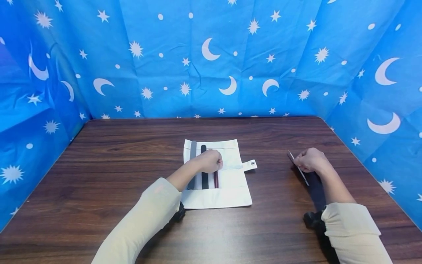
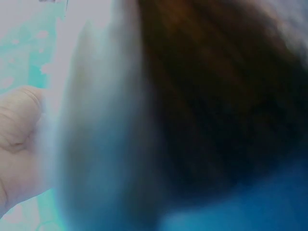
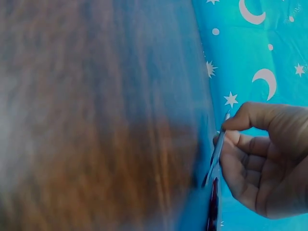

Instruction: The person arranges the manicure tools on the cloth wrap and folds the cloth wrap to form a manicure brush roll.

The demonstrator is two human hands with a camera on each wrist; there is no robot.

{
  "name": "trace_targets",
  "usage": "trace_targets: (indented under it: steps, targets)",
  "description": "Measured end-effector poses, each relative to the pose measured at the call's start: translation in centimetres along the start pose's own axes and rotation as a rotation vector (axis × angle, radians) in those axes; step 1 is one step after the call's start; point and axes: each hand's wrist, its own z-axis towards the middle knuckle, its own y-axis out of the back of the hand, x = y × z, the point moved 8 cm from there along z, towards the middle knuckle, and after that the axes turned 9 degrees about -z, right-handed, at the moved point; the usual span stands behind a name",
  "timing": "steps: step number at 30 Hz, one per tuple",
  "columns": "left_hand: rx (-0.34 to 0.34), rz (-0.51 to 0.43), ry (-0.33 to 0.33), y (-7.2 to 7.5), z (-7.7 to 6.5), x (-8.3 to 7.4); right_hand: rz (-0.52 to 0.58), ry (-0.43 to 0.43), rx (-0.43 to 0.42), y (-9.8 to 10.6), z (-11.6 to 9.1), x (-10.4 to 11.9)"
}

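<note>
A white fabric roll-up case (image 1: pixel 235 198) lies unfolded on the table, a grey nail file (image 1: pixel 192 183) and a black nail file (image 1: pixel 204 179) in its left part. Beside them is a slim dark red stick (image 1: pixel 216 179), partly covered by my left hand (image 1: pixel 210 161). That hand is over the middle of the case with its fingers curled; whether they pinch anything is hidden. To the right of the case, my right hand (image 1: pixel 310 160) pinches a thin silvery stick-like tool (image 1: pixel 300 170) between thumb and fingers. The right wrist view shows this tool (image 3: pixel 219 151) with a dark red lower part.
A snap strap (image 1: pixel 250 165) sticks out from the case's right side. The dark wood-grain table (image 1: pixel 132 146) carries it all. Blue cloth (image 1: pixel 184 73) with moons and stars hangs behind and along both sides. The left wrist view is mostly blurred by a sleeve.
</note>
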Motion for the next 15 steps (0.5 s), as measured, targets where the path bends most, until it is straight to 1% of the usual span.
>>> trace_targets:
  steps: [3, 7, 9, 12, 13, 15]
  targets:
    - [0.003, 0.000, 0.006, 0.0, 0.0, 0.1, 0.052, 0.022, -0.034, 0.1, 0.1, 1.0]
    - [0.004, -0.008, 0.011, -0.1, -0.1, 0.2, 0.115, 0.071, -0.101, 0.3, 0.2, 3.2]
    - [0.003, -0.011, 0.010, -0.1, -0.1, 0.2, 0.193, 0.098, -0.122, 0.2, 0.2, 4.5]
    - [0.007, -0.014, 0.003, -0.1, 0.1, 0.2, 0.351, 0.126, -0.127, -0.3, 0.4, 6.7]
    - [-0.002, -0.021, -0.029, -0.3, 0.5, 0.7, 0.403, 0.135, -0.125, -0.6, 0.5, 7.4]
    - [-0.002, -0.023, -0.041, -0.2, 0.6, 0.7, 0.492, 0.144, -0.121, -1.2, 0.6, 8.9]
